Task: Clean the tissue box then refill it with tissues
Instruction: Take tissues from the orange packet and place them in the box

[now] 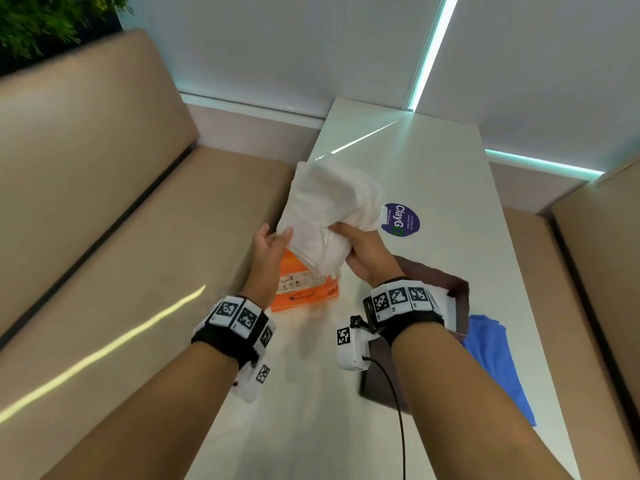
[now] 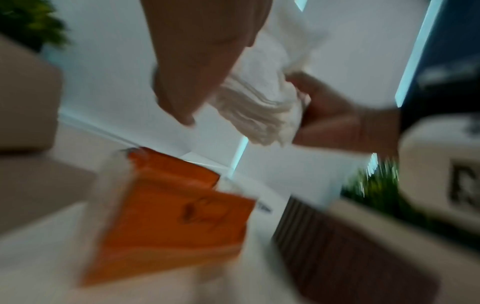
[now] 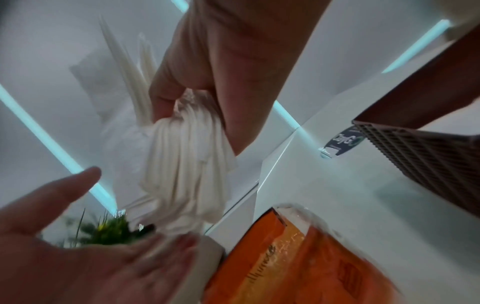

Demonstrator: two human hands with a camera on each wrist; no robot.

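Note:
A thick stack of white tissues [image 1: 332, 209] is held up over the white table [image 1: 450, 161]. My right hand [image 1: 346, 237] grips the stack's lower end, its fingers curled round the bunched folds [image 3: 187, 164]. My left hand [image 1: 275, 235] is open beside the stack's left edge, fingers straight, thumb close to the paper. Below the hands an orange tissue pack [image 1: 304, 285] stands on the table, torn open at the top [image 3: 298, 267]. The brown ribbed tissue box [image 1: 457, 289] lies under my right wrist, partly hidden; the right wrist view shows its ribbed side [image 3: 428, 164].
A blue cloth [image 1: 495, 358] lies on the table to the right of the box. A round purple sticker [image 1: 401, 220] is on the tabletop behind the hands. Beige benches [image 1: 121, 237] flank the table on both sides, and a wall closes off the far end.

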